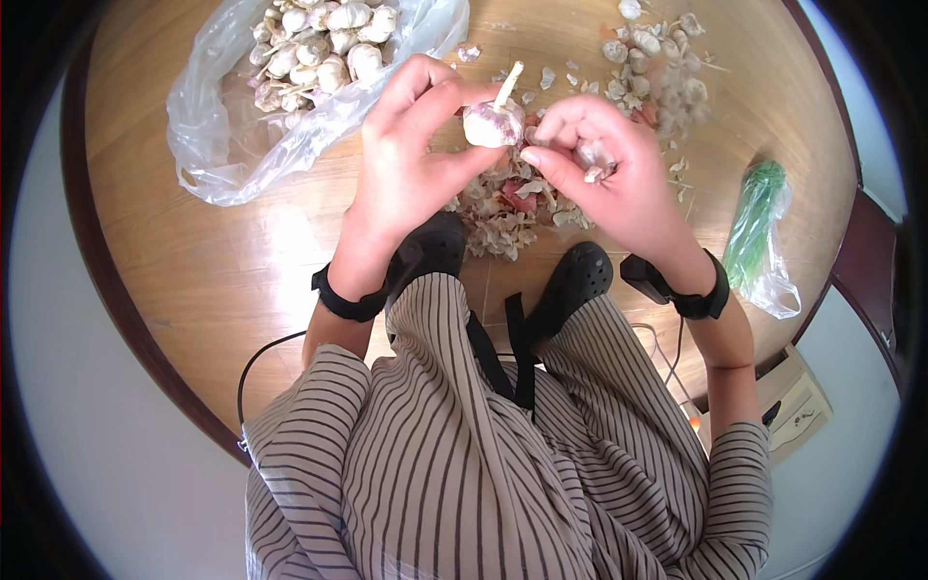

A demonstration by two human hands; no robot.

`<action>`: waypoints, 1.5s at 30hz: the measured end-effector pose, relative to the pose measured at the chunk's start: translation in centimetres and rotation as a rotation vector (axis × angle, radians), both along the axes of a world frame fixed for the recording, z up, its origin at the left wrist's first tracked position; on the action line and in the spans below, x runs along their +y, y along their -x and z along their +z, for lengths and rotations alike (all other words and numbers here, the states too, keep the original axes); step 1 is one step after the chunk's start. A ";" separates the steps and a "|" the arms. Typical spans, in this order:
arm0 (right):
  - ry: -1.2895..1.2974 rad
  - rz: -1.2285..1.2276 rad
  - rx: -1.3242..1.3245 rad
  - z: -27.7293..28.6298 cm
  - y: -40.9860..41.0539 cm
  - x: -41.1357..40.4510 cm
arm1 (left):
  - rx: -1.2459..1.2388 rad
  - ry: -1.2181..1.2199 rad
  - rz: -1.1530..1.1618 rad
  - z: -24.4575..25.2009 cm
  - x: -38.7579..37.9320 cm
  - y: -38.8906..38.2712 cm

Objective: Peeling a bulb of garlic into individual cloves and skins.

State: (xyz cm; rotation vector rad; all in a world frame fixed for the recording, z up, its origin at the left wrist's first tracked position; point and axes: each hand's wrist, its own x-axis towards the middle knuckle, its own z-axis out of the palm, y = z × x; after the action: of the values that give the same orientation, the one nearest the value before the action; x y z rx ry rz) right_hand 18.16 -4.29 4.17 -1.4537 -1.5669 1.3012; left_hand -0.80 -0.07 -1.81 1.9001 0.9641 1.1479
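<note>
My left hand [409,145] grips a garlic bulb [493,125] between thumb and fingers; the bulb is white with purple patches, and its stalk points up. Just to its right, my right hand [609,156] has curled fingers around loose papery garlic skins [596,163], with thumb and fingertips close to the bulb. Below the hands lies a heap of garlic skins [500,217] with some reddish pieces among them. At the upper left, many whole garlic bulbs [326,51] lie in an opened clear plastic bag [210,145].
Garlic bulbs and loose skins [652,65] lie on the wooden floor [167,239] at the upper right. A plastic bag of green stalks [757,225] is at the right. Black clogs [580,275] stand near the skins, and a thin cable [250,362] runs at the left.
</note>
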 end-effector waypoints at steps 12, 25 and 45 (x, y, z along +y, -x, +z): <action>-0.110 -0.037 -0.055 -0.7 0.6 0.6 | 0.082 -0.006 -0.020 1.3 -0.8 -0.5; -0.133 0.108 -0.171 0.1 1.0 -0.2 | 0.071 -0.019 0.008 0.8 0.0 -0.3; -0.451 0.104 -0.388 -0.9 0.7 0.5 | 0.118 -0.008 -0.038 0.8 -0.4 -0.2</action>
State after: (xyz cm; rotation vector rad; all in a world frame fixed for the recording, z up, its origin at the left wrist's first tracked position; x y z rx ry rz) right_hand 17.47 -3.77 3.24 -1.3937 -2.0486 0.6685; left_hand -0.56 -0.50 -0.99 2.0026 0.9837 1.0280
